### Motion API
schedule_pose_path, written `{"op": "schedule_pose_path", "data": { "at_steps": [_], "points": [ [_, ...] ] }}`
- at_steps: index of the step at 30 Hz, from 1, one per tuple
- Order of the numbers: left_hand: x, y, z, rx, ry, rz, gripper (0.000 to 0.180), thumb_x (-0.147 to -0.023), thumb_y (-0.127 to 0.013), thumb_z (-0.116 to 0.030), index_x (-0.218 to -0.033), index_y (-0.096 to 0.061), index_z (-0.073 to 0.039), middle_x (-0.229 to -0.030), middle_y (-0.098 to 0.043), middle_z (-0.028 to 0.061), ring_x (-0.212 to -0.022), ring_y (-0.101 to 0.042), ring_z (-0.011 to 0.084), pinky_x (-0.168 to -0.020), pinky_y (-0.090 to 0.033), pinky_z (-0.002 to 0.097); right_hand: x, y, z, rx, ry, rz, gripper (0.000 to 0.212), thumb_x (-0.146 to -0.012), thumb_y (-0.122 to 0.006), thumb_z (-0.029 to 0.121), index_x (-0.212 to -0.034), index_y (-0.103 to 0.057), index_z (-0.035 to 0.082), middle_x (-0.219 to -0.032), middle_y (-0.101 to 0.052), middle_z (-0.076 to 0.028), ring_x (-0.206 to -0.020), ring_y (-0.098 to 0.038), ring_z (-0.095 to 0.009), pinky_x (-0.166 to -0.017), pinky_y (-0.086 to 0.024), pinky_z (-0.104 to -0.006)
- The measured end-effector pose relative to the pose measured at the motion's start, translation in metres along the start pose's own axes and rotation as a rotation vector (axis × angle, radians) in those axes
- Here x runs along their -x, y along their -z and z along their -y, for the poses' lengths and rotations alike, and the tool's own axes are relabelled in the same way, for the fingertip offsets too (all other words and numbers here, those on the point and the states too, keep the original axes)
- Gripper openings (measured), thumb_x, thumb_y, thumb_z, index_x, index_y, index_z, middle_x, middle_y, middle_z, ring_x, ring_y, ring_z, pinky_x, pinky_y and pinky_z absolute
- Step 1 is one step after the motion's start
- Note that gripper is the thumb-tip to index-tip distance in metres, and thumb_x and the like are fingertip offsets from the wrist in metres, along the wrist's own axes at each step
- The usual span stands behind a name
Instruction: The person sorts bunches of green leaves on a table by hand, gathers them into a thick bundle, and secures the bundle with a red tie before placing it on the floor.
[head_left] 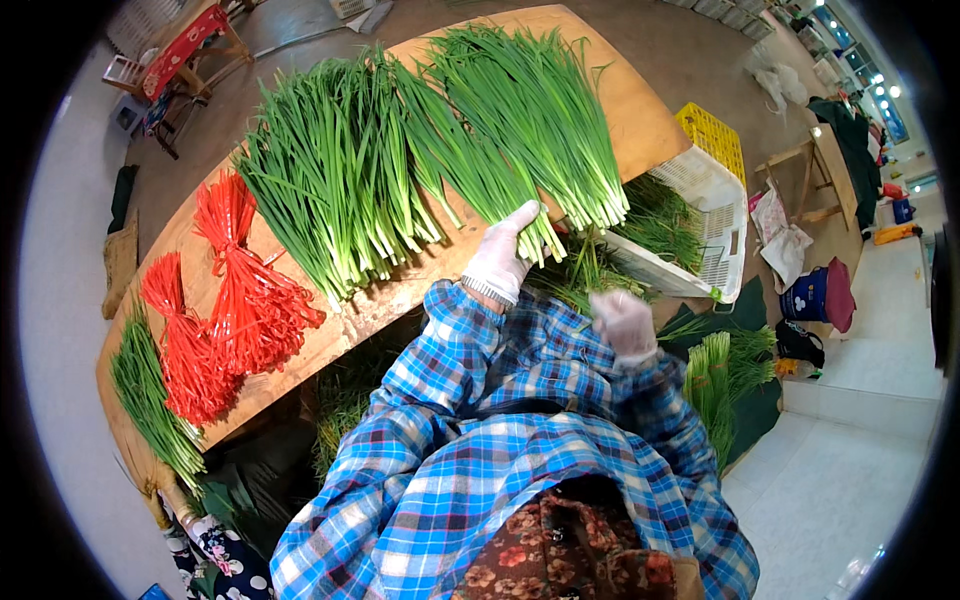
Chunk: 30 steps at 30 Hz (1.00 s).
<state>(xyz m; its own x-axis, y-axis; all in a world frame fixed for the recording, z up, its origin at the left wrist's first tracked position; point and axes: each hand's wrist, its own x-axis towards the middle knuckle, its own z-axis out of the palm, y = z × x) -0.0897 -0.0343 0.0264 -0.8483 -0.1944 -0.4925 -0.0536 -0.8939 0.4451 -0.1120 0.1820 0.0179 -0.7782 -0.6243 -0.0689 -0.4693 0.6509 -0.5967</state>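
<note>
My left hand (503, 250), in a white glove, is closed around the cut ends of a bunch of garlic chives (478, 182) at the near edge of the wooden table (645, 110). The leaves point away from me across the tabletop. To either side lie a large pile of chives (325, 170) and another thick one (535, 110), pale stems toward me. My right hand (625, 325), gloved too, is in front of my body to the right of the left hand. Motion blurs its fingers, so whether it grips anything is unclear.
Red plastic ties (250, 300) lie in bundles on the left of the table, beside a smaller chive bunch (150, 390). A white crate (725, 230) with greens stands at the table's right; a yellow crate (712, 140) is behind it. Tied chives (708, 390) rest lower right.
</note>
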Motion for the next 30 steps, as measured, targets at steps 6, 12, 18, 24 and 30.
{"op": "schedule_pose_path", "data": {
  "at_steps": [6, 12, 18, 24, 30],
  "points": [
    [0.003, 0.001, -0.004, -0.057, 0.006, -0.130, 0.028, -0.078, -0.062, -0.023, -0.098, -0.054, -0.005, -0.083, -0.058, 0.0059, -0.066, -0.056, 0.0193, -0.053, -0.047, 0.0300, -0.066, 0.025, 0.092, -0.178, 0.065, -0.105, 0.023, -0.073, -0.065, 0.021, -0.084, -0.059, 0.002, -0.066, -0.060, -0.008, -0.060, -0.058, -0.018, -0.057, -0.045, -0.0275],
    [-0.007, 0.010, 0.001, 0.068, 0.033, -0.043, 0.025, -0.080, -0.059, -0.023, -0.094, -0.052, -0.004, -0.080, -0.057, 0.0074, -0.061, -0.054, 0.0200, -0.049, -0.045, 0.0286, -0.096, 0.020, 0.072, -0.390, -0.122, 0.255, 0.021, -0.073, -0.063, 0.018, -0.084, -0.058, 0.000, -0.066, -0.060, -0.006, -0.053, -0.053, -0.011, -0.049, -0.042, -0.0234],
    [0.000, 0.006, -0.004, 0.000, 0.009, -0.024, 0.021, -0.081, -0.057, -0.021, -0.091, -0.055, -0.002, -0.074, -0.056, 0.0069, -0.060, -0.054, 0.0174, -0.049, -0.045, 0.0271, -0.106, 0.020, 0.082, -0.470, -0.250, 0.291, 0.018, -0.074, -0.060, 0.017, -0.078, -0.059, -0.001, -0.064, -0.058, -0.005, -0.049, -0.049, -0.008, -0.043, -0.038, -0.0212],
    [-0.011, 0.014, 0.002, 0.029, -0.015, -0.042, 0.020, -0.081, -0.056, -0.021, -0.089, -0.057, -0.003, -0.070, -0.057, 0.0051, -0.057, -0.053, 0.0151, -0.049, -0.046, 0.0272, -0.087, 0.007, 0.095, -0.697, -0.207, -0.050, 0.015, -0.076, -0.059, 0.012, -0.080, -0.054, -0.002, -0.062, -0.055, -0.005, -0.048, -0.047, -0.007, -0.042, -0.037, -0.0203],
    [0.002, 0.009, -0.014, -0.022, -0.025, -0.051, 0.022, -0.082, -0.053, -0.024, -0.092, -0.060, -0.006, -0.062, -0.050, -0.0002, -0.052, -0.047, 0.0113, -0.051, -0.045, 0.0278, -0.059, 0.020, 0.091, -0.930, -0.188, -0.318, 0.012, -0.077, -0.059, 0.007, -0.080, -0.052, -0.002, -0.054, -0.048, -0.002, -0.043, -0.043, -0.007, -0.038, -0.033, -0.0195]
  ]
}}
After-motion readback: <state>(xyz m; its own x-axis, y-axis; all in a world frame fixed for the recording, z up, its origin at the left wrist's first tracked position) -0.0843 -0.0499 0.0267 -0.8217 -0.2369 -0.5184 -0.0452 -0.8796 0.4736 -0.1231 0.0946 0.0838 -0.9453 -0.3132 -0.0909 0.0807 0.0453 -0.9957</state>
